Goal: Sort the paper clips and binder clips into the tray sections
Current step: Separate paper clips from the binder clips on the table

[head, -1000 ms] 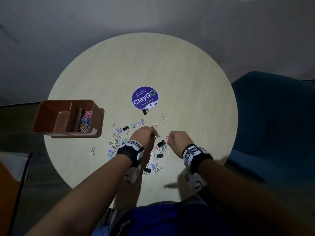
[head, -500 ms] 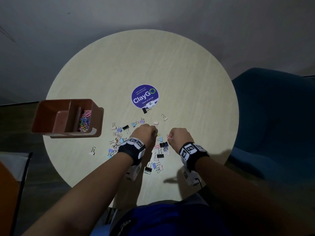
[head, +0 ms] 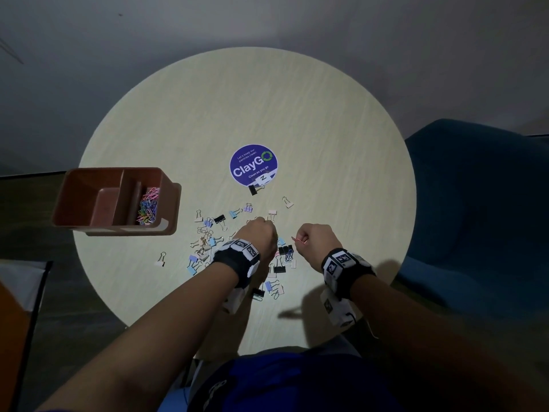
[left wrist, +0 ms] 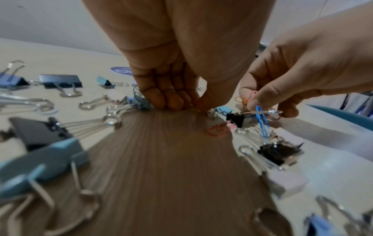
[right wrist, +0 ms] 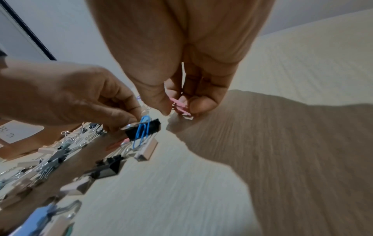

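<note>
Hands low over the scatter, both working the pile at once. Left hand (head: pixel 261 233) has its fingertips bunched down on the table (head: pixel 326 138), pinching at something small there; what exactly, I cannot tell. Right hand (head: pixel 315 239) hovers just beside it, thumb and finger nipped on pink paper clips (right wrist: pixel 179 104), likely gathering several before one trip. Binder clips (head: pixel 208 245) lie loose between the wrists. Over at the table's left edge, the tray (head: pixel 89 197) waits, its narrow section already holding coloured paper clips (head: pixel 147 205).
</note>
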